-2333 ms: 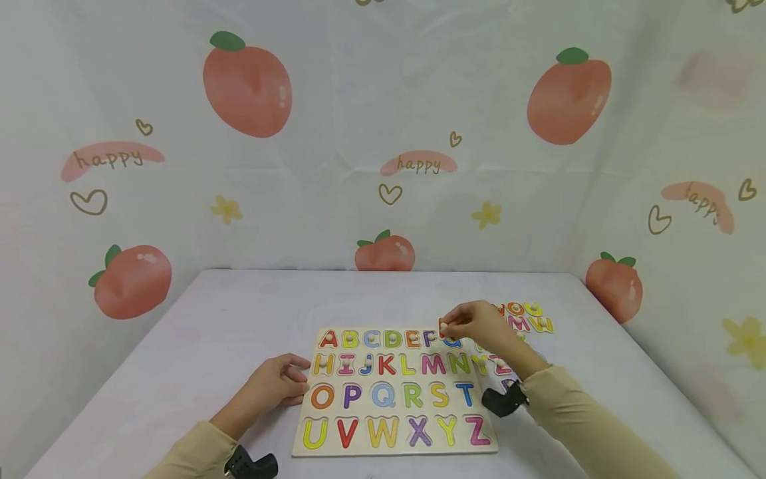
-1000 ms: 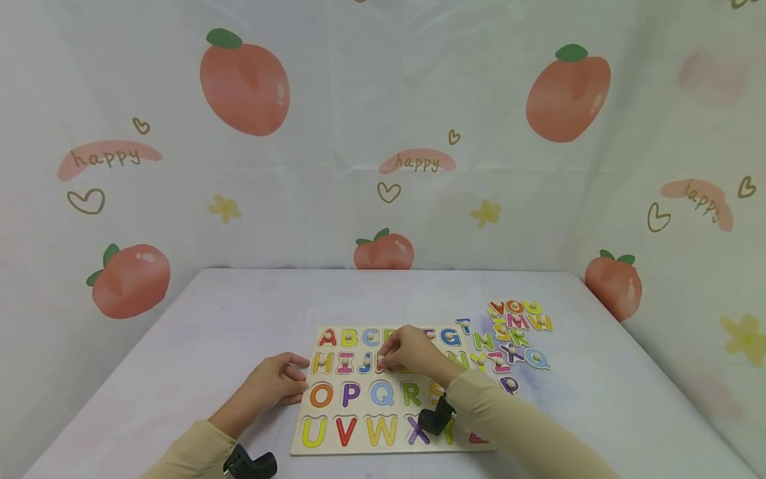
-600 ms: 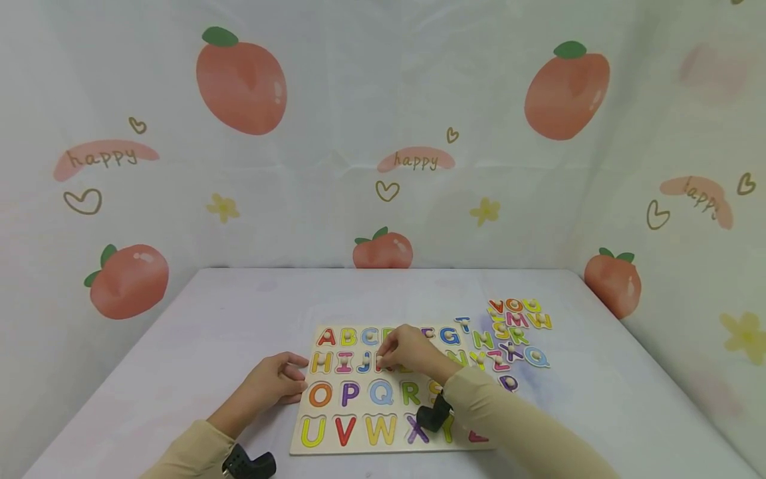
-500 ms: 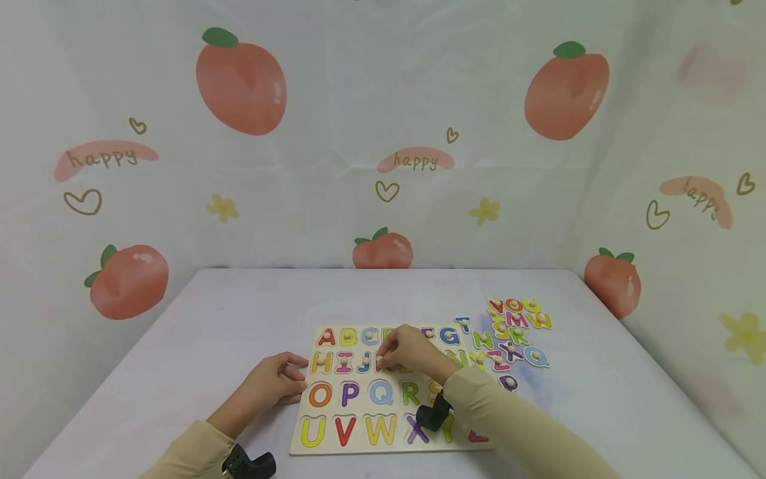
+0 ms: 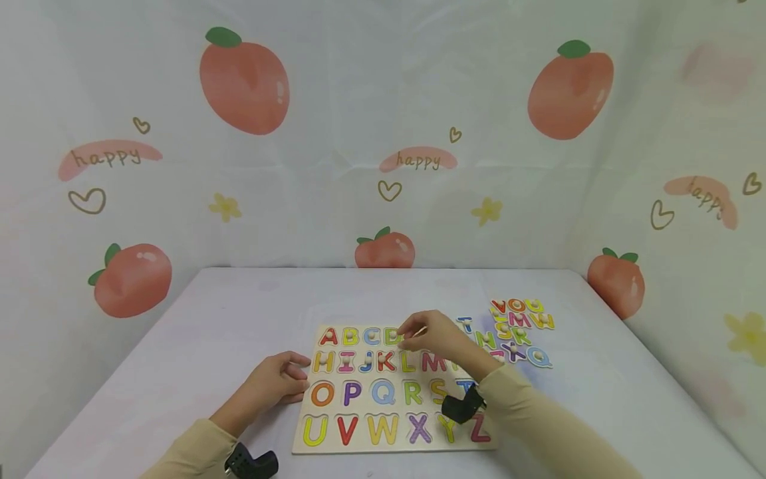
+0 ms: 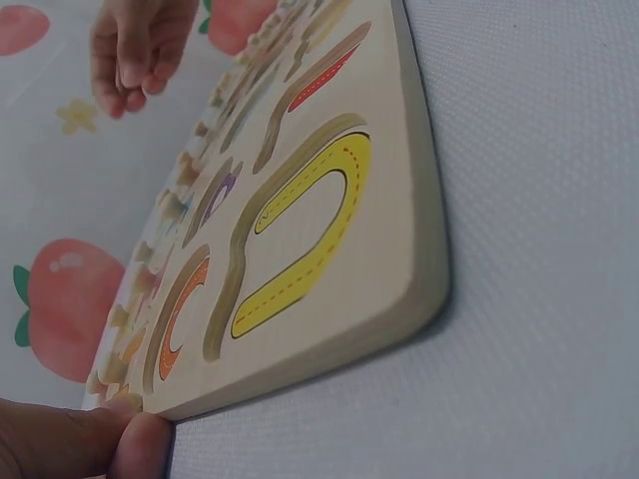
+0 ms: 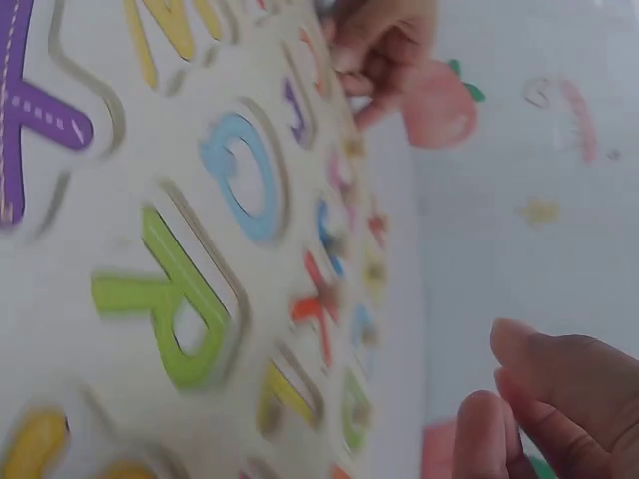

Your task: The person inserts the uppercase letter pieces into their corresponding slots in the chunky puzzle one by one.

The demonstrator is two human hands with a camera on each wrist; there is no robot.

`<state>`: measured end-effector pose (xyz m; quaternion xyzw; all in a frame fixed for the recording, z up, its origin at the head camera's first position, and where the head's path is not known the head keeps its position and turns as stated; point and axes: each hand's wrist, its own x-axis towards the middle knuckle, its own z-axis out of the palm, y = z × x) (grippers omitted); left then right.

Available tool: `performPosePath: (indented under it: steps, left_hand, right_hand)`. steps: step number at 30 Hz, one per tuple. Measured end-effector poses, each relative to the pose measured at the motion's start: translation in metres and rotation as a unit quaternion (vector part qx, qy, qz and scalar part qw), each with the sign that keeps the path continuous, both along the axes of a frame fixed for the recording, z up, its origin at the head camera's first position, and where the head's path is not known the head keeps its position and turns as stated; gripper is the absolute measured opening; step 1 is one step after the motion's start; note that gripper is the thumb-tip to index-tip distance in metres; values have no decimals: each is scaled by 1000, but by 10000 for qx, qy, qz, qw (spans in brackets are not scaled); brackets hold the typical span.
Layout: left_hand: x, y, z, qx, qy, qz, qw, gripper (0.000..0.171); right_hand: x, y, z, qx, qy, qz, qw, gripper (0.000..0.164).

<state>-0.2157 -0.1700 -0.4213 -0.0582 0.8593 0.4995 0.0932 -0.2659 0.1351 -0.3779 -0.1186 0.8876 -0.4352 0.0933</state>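
Note:
A wooden alphabet puzzle board [image 5: 395, 449] lies on the table. Knobbed letters fill its visible upper slots, and the letter K [image 5: 385, 362] sits in its slot with its knob showing. My right hand [image 5: 439, 336] hovers above the upper part of the board, right of the letter D [image 5: 391, 336], covering some letters there. Its thumb and fingers are a little apart, with nothing between them in the right wrist view. My left hand [image 5: 272, 381] rests beside the board, its fingertips touching the left edge; in the left wrist view, its fingers [image 6: 60, 437] meet that edge.
Loose knobbed letters lie right of the board, among them the T [image 5: 465, 324], O [image 5: 516, 305], W [image 5: 542, 321], X [image 5: 513, 352] and Q [image 5: 538, 357]. The lower two rows show printed slots without knobs. A patterned cloth backdrop [image 5: 299, 199] stands behind the white table [image 5: 239, 303].
My right hand brought a piece from the upper right to the K slot, let it go there, then lifted away up and to the right. My left hand stayed at the board's edge.

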Motion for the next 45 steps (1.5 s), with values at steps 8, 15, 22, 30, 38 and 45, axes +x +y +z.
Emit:
performPosePath:
  steps: [8,15,22,30,38,45]
  left_hand:
    - [-1,-1,-1,37,-39,19,10000,42]
    - [-1,0,-2,-23,26,9,10000,42]
    - [0,-1,-2,-88,10,5,10000,42]
    - [0,-1,-1,12,-6,-31,10000,42]
    - [0,0,1,-13,-18,-22,10000,41]
    - [0,1,1,-59,31,-13,10000,40]
  right_hand:
    - [-4,68,18,-391,279,-417,9980,30]
    - [-3,124,21,-426,277,-1042,9933,45]
    - [-4,175,14,-261,313,-1676,9850,57]
    - [-9,207,-2,-472,599,-2018,9765,56]
    - [-33,193,-19,-121,421,-2001,9788,51]
    - [-48,170,-18,-49,-44,-2068,9784,43]
